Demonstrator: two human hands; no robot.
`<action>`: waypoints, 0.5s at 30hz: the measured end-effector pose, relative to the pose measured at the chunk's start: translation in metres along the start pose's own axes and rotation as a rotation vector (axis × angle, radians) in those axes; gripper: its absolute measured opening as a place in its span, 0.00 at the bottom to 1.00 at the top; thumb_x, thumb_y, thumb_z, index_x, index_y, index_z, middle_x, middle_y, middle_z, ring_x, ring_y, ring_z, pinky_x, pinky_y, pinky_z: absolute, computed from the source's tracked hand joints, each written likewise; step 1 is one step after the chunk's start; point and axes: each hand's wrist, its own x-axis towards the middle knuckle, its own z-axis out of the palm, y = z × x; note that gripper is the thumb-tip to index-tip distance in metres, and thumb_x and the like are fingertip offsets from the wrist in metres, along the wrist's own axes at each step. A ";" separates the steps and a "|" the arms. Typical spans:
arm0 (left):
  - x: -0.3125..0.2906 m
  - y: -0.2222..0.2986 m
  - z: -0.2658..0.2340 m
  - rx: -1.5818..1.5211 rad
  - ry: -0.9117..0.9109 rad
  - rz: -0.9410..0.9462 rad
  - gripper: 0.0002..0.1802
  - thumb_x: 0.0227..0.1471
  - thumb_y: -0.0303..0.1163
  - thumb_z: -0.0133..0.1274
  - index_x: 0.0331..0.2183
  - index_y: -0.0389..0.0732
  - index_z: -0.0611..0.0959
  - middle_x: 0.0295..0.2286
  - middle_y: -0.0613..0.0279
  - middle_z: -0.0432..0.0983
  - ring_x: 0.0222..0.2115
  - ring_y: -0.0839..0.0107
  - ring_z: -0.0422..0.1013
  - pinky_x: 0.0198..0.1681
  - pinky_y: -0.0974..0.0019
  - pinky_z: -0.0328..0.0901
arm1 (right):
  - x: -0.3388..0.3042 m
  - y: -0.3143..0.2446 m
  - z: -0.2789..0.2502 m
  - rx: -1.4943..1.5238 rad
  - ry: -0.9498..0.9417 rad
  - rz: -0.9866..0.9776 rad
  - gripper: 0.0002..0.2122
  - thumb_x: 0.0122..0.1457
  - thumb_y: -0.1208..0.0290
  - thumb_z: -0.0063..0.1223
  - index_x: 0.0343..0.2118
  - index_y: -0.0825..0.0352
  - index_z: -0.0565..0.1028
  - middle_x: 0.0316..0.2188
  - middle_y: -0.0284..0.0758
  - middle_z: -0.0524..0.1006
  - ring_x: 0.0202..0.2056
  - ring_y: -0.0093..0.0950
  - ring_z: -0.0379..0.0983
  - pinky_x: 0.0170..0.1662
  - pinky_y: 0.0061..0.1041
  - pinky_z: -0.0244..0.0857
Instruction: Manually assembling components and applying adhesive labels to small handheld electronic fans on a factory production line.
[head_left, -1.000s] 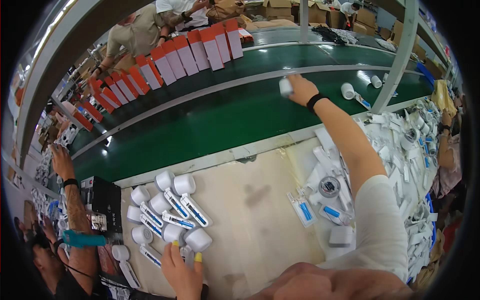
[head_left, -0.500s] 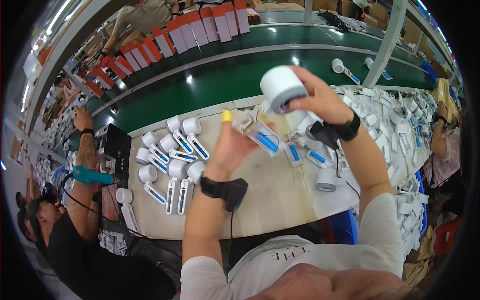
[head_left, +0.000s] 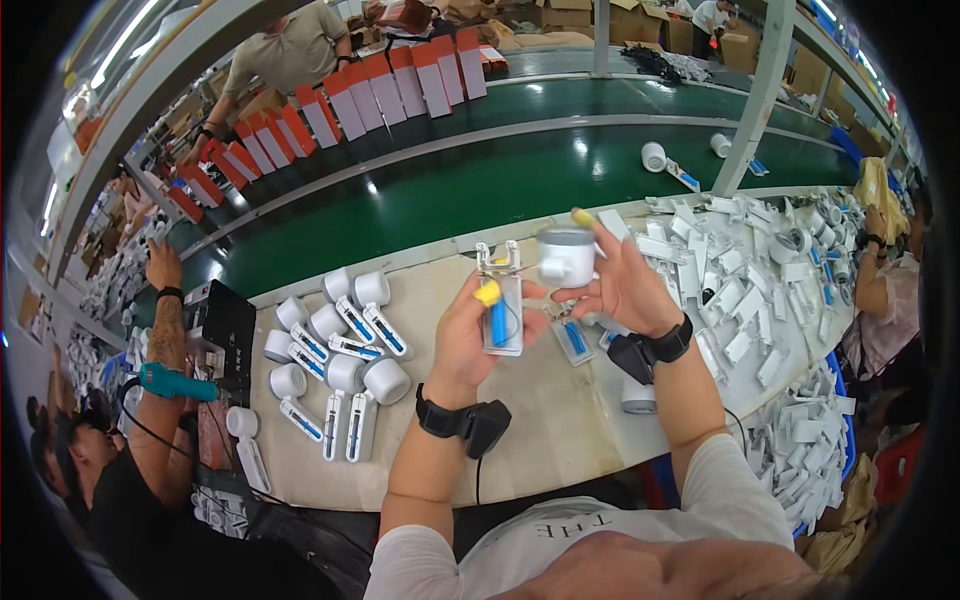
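My left hand (head_left: pixel 462 338) grips a white handle shell (head_left: pixel 514 338) with a blue battery cell lying in it, the forked end pointing away from me. A yellow cover sits on that thumb. My right hand (head_left: pixel 640 288) holds a white cylindrical head (head_left: pixel 566 262) with a grey rim by its side, just right of the handle shell. One fingertip there is yellow-covered too. A thin wire seems to run between the two parts. Beneath my right hand, another open handle shell (head_left: pixel 573 343) lies on the table, and a white cylindrical head (head_left: pixel 638 396) stands near my right wrist.
Several joined head-and-handle units (head_left: pixel 345 375) lie on the table (head_left: pixel 530 430) at left. White shell pieces (head_left: pixel 740 290) heap up at right. Beyond runs a green conveyor (head_left: pixel 420 205) with orange-and-white boxes (head_left: pixel 345 105). At left, a co-worker's arm (head_left: pixel 168 330) is beside a teal electric screwdriver (head_left: pixel 180 382).
My right hand has lowered and turned the cylindrical head, bringing it beside the handle shell. My left hand has turned the shell more upright, its forked end away from me.
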 end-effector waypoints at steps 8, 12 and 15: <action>-0.002 0.018 0.008 -0.030 0.075 -0.090 0.21 0.57 0.39 0.31 0.45 0.34 0.65 0.35 0.48 0.72 0.32 0.56 0.73 0.31 0.63 0.69 | 0.002 0.012 0.002 -1.037 0.148 -0.165 0.41 0.38 0.78 0.63 0.57 0.62 0.51 0.50 0.36 0.60 0.51 0.28 0.60 0.52 0.29 0.58; 0.000 0.023 0.017 0.175 0.137 -0.105 0.18 0.55 0.33 0.32 0.43 0.32 0.66 0.35 0.47 0.72 0.35 0.55 0.73 0.32 0.62 0.70 | 0.004 0.018 -0.010 -0.895 0.106 -0.212 0.38 0.41 0.73 0.61 0.56 0.64 0.53 0.48 0.37 0.63 0.47 0.28 0.65 0.47 0.28 0.63; 0.002 0.016 0.010 0.182 0.159 0.030 0.17 0.52 0.29 0.32 0.41 0.32 0.67 0.34 0.46 0.72 0.33 0.57 0.73 0.30 0.62 0.71 | 0.007 0.016 -0.026 -0.475 0.035 0.057 0.35 0.47 0.66 0.56 0.56 0.65 0.51 0.46 0.38 0.65 0.41 0.29 0.70 0.37 0.25 0.69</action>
